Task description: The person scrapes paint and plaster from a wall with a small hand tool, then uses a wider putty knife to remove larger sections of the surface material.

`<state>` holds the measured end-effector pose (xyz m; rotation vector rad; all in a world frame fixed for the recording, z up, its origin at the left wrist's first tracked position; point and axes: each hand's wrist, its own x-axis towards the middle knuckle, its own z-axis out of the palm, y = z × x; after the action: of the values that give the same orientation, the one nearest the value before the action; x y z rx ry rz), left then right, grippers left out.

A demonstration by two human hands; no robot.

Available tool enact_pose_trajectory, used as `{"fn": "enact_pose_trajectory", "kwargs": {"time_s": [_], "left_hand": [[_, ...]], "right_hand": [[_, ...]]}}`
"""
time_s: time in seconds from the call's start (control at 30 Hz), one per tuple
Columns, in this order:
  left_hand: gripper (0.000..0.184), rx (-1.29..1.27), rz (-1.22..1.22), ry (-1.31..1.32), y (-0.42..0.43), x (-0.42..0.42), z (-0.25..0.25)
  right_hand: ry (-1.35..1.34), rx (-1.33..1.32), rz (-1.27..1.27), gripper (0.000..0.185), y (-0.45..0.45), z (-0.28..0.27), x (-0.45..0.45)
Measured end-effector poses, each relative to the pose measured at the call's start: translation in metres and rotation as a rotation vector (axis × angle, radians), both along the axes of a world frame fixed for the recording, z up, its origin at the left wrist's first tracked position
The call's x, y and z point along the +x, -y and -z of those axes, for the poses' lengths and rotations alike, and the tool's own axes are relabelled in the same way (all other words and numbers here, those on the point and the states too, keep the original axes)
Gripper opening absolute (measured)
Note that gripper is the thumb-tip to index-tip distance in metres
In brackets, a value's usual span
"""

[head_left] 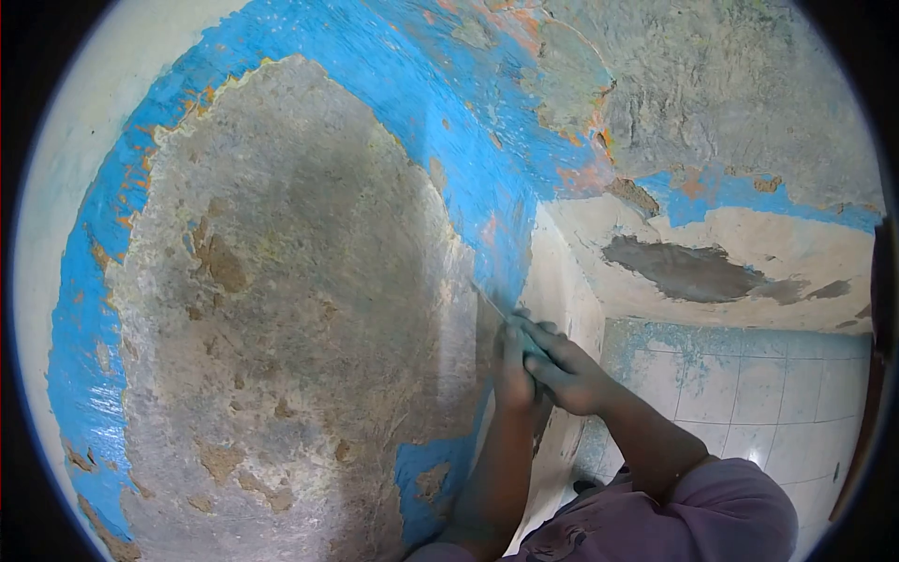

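Both my hands are wrapped round the handle of a scraper (491,303), whose thin blade slants up and left to the wall. My left hand (514,373) is closed on it nearer the wall. Pressed against it from the right, my right hand (569,373) is closed round the same handle, which the fingers mostly hide. The blade tip lies at the border between the bare grey plaster (309,234) and the blue paint (501,220), near the wall corner. Whether the tip touches the wall I cannot tell for sure.
Blue paint (89,309) rings the bare patch, with chipped edges and orange traces. On the right are a cream wall band (796,239) with a dark grey smear (688,270) and a pale tiled floor (749,384) with blue specks. A dark edge (880,290) stands at far right.
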<state>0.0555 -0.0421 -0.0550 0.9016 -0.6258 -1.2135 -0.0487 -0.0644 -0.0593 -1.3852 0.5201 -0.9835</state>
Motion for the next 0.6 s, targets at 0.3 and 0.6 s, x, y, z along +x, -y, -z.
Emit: {"fn": "enact_pose_trajectory", "kwargs": {"time_s": [0.3, 0.6], "left_hand": [[0.029, 0.413, 0.042, 0.434, -0.050, 0.019, -0.020], [0.020, 0.524, -0.093, 0.646, -0.062, 0.014, -0.053]], "right_hand": [[-0.187, 0.192, -0.200, 0.041, -0.022, 0.015, -0.004], [-0.214, -0.666, 0.373, 0.046, 0.016, 0.007, 0.001]]}}
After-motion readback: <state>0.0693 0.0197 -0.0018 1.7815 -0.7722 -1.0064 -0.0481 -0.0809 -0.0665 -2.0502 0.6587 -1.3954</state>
